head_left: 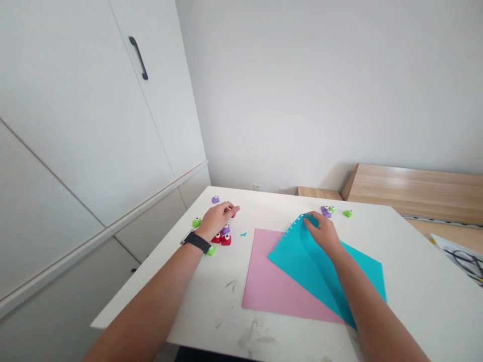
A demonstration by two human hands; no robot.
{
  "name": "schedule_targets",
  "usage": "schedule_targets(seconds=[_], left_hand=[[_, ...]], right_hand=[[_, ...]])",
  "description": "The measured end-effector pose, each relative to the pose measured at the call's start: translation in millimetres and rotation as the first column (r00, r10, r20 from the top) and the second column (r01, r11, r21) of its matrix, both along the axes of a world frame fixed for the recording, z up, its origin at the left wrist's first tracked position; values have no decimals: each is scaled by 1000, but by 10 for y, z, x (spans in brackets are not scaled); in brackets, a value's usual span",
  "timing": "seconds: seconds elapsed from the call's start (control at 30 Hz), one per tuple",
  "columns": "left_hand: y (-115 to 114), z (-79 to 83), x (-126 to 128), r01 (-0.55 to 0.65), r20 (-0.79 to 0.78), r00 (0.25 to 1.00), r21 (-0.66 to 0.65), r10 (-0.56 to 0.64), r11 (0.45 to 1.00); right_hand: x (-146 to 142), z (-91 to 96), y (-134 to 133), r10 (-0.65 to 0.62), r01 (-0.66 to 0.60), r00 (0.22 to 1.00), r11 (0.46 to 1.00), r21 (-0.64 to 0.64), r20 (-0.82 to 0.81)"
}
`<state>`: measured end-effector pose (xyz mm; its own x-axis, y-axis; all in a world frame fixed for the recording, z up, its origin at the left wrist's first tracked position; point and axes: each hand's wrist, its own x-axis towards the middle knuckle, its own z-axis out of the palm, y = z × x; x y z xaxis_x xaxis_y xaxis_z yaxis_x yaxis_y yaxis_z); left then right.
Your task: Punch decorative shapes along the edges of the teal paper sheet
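My left hand (218, 219), with a black watch on the wrist, reaches over a cluster of small red, purple and green craft punches (223, 235) on the white table (211, 296); its fingers curl around a red punch. My right hand (321, 232) pinches the raised corner of a teal paper sheet (302, 259) whose edge has a row of punched holes. The teal sheet lies across a pink sheet (269, 284).
More purple and green punches (327, 211) sit at the table's far side, with one purple punch (215, 199) at the far left. A teal scrap (243, 234) lies by the pink sheet. White cabinets (94, 125) stand left; a wooden bed frame (411, 188) stands behind.
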<state>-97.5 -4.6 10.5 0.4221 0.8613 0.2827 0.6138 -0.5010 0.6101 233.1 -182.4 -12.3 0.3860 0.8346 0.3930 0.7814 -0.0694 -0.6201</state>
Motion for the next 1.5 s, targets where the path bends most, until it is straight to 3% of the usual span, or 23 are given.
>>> schedule_targets(seconds=[0.2, 0.43, 0.53, 0.7, 0.93, 1.07, 1.17, 1.27, 1.37, 1.5], left_hand=[[-30, -81, 72, 147, 178, 976, -97, -128, 984], [-182, -86, 190, 269, 114, 958, -48, -262, 962], [-229, -104, 230, 254, 46, 967, -70, -251, 965], [-206, -162, 246, 163, -92, 983, 51, -158, 985], [-184, -212, 229, 167, -138, 978, 79, -155, 983], [-287, -105, 238, 153, -204, 971, 141, -123, 978], [-489, 50, 310, 156, -143, 981, 208, -128, 966], [-776, 137, 435, 276, -17, 961, 104, -275, 956], [-1020, 72, 547, 495, 83, 869, -132, -488, 859], [-1118, -110, 592, 502, 36, 856, -290, -515, 815]], right_hand=[[24, -18, -4, -6, 6, 1000, 1000, 3, -10], [-6, -27, 10, -3, 3, 1000, 1000, 0, -9], [-6, -20, 15, -7, 7, 1000, 1000, 4, -4], [-12, -12, 15, 10, -10, 1000, 1000, 7, 3], [-101, -13, 8, 51, -51, 999, 999, -3, 17], [-164, 8, 18, 116, -118, 988, 993, 15, 98], [-206, 32, 23, 152, -158, 982, 986, 49, 109], [-264, 68, 17, 194, -199, 980, 975, 102, 52], [-314, 105, 16, 214, -212, 977, 967, 144, 1], [-209, 88, 31, 155, -151, 988, 976, 156, -17]])
